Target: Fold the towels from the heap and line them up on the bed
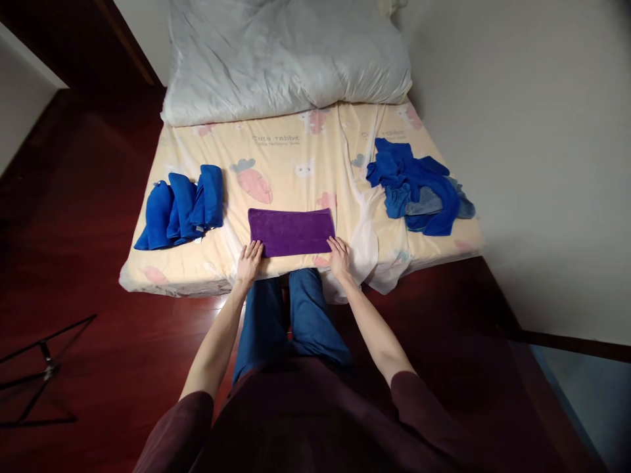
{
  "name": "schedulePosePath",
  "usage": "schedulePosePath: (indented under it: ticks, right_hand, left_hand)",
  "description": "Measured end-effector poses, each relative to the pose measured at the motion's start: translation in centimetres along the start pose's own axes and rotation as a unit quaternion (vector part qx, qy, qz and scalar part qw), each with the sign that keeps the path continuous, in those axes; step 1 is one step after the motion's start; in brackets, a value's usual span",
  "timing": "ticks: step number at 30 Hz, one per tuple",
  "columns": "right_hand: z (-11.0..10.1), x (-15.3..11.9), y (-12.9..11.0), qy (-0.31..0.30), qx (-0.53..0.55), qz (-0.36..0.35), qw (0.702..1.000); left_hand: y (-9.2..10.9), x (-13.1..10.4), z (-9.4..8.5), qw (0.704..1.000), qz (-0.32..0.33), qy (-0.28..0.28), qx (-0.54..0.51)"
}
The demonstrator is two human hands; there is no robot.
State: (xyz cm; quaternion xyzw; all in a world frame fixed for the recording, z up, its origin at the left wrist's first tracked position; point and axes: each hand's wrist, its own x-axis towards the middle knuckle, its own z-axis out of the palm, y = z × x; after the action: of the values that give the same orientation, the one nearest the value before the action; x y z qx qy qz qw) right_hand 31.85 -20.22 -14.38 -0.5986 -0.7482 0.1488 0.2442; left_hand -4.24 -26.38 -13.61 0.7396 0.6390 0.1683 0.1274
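Observation:
A purple cloth (292,232) lies flat as a wide rectangle near the front edge of the bed. My left hand (250,260) is at its near left corner, with the fingers closed on the edge. At the near right corner, my right hand (339,255) has its fingertips closed on the cloth in the same way. To the left, several blue cloths (183,203) stand side by side in rolled or folded bundles. A loose, crumpled heap of blue and grey-blue cloths (419,187) lies on the right of the bed.
The bed (290,177) has a pale yellow sheet with rabbits and carrots under a thin clear cover, bunched right of the purple cloth. A thick whitish quilt (286,59) lies at the back. A black stand (46,368) is on the floor at left; a wall rises at right.

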Motion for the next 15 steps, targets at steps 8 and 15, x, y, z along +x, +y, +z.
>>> schedulePosePath:
  ticks: [8,15]
  right_hand:
    - [-0.5,-4.8,1.4,0.022,0.048,-0.020,0.998]
    - [-1.0,-3.2,2.9,0.030,0.180,0.007,0.983]
  left_hand:
    - [0.0,-4.6,-0.6,0.999,0.029,-0.007,-0.019]
    - [-0.1,-4.5,-0.4,0.991,-0.018,0.058,-0.123]
